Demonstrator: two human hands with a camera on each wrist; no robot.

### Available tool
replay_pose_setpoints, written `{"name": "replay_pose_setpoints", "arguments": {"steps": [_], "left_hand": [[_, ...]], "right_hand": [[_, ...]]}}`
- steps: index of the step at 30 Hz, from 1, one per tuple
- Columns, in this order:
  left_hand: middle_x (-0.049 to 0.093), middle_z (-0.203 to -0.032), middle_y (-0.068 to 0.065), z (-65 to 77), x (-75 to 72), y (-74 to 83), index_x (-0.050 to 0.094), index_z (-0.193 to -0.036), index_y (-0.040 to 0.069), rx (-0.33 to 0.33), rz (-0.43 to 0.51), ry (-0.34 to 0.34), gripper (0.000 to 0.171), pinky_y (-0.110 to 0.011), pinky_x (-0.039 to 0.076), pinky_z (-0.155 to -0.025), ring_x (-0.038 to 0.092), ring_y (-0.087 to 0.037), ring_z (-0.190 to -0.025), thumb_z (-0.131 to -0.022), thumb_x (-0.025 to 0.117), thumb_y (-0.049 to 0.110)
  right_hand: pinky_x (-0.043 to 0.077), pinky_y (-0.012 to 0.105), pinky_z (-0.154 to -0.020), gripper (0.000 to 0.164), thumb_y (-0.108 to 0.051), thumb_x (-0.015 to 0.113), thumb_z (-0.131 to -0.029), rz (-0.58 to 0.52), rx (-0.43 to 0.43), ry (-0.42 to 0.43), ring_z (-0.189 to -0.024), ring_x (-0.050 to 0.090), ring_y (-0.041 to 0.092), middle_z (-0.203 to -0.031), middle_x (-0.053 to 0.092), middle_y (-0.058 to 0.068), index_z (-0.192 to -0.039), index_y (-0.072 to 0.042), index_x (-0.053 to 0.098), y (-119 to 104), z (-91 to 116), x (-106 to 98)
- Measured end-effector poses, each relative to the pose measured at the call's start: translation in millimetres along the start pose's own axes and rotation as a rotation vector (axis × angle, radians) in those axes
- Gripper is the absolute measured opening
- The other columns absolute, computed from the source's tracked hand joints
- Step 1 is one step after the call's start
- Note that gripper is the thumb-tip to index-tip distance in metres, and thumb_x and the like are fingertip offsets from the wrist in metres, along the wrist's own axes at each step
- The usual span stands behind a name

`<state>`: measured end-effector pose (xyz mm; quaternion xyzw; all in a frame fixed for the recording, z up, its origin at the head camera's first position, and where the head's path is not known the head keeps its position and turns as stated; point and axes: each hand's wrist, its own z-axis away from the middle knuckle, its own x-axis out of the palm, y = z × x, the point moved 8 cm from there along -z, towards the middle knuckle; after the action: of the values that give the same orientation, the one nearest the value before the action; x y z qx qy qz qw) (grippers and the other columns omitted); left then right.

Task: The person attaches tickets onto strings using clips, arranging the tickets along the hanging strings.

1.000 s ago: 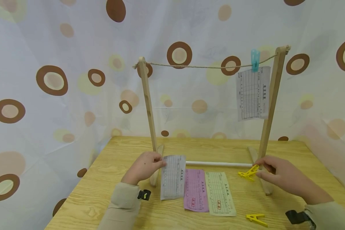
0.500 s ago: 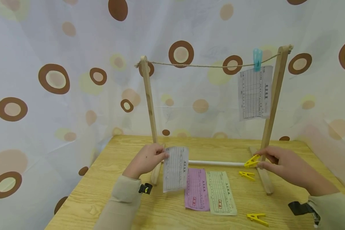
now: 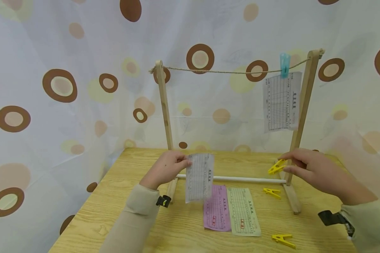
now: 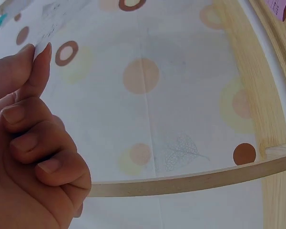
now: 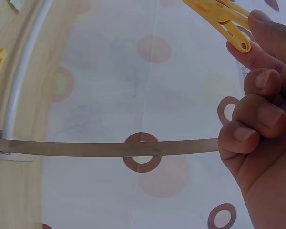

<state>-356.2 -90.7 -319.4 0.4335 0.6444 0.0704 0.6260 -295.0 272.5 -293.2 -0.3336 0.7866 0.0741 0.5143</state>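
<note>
My left hand (image 3: pixel 168 168) pinches the upper left corner of a white printed slip (image 3: pixel 199 179), which hangs upright above the table. Between thumb and index finger my right hand (image 3: pixel 316 174) holds a yellow clothespin (image 3: pixel 276 167); the right wrist view shows the same clothespin (image 5: pixel 221 21) by its handle end. A twine line (image 3: pixel 215 72) runs between two wooden posts. From its right part hangs another white slip (image 3: pixel 282 105) under a blue clothespin (image 3: pixel 284 66). A pink slip (image 3: pixel 216 211) and a pale green slip (image 3: pixel 243 211) lie side by side on the table.
Two more yellow clothespins lie at the right, one farther back (image 3: pixel 272 192) and one near the front (image 3: pixel 283 240). A white rod (image 3: pixel 247 179) joins the feet of the left post (image 3: pixel 165 109) and right post (image 3: pixel 304 105). A spotted curtain (image 3: pixel 82 116) stands behind the wooden table (image 3: pixel 114 196).
My left hand has lifted the white slip up and slightly right. My right hand has picked a yellow clothespin off the table and raised it.
</note>
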Motion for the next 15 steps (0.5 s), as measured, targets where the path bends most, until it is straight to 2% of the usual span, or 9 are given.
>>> {"name": "replay_pose_setpoints", "arguments": {"steps": [3,10,15], "left_hand": [[0.062,-0.082,0.0,-3.2,-3.0,6.3,0.072,-0.09,0.016,0.024,-0.007,0.008,0.017,-0.027,0.032,-0.051,0.037,-0.012,-0.053,-0.102,0.063,0.023],[0.05,-0.073,0.0,-10.3,-16.0,23.2,0.067,-0.082,0.015,0.108,-0.051,0.044,0.021,-0.028,0.031,-0.054,0.035,-0.012,-0.057,-0.101,0.064,0.022],[0.049,-0.07,0.0,-17.3,-23.6,32.3,0.068,-0.083,0.016,0.12,-0.061,0.061,0.02,-0.027,0.029,-0.052,0.033,-0.012,-0.054,-0.101,0.063,0.022]], "right_hand": [[0.035,0.024,-0.055,0.021,-0.015,0.076,-0.091,0.018,-0.032,0.018,-0.057,0.035,-0.001,-0.069,0.04,-0.018,-0.111,-0.016,0.071,-6,-5,-7],[0.034,0.024,-0.055,0.026,-0.012,0.078,-0.089,0.085,-0.059,0.035,-0.061,0.037,0.0,-0.072,0.041,-0.015,-0.113,-0.015,0.071,-13,-17,-25],[0.033,0.024,-0.055,0.029,-0.009,0.079,-0.087,0.127,-0.09,0.046,-0.06,0.036,0.0,-0.072,0.04,-0.015,-0.114,-0.013,0.07,-17,-25,-38]]}}
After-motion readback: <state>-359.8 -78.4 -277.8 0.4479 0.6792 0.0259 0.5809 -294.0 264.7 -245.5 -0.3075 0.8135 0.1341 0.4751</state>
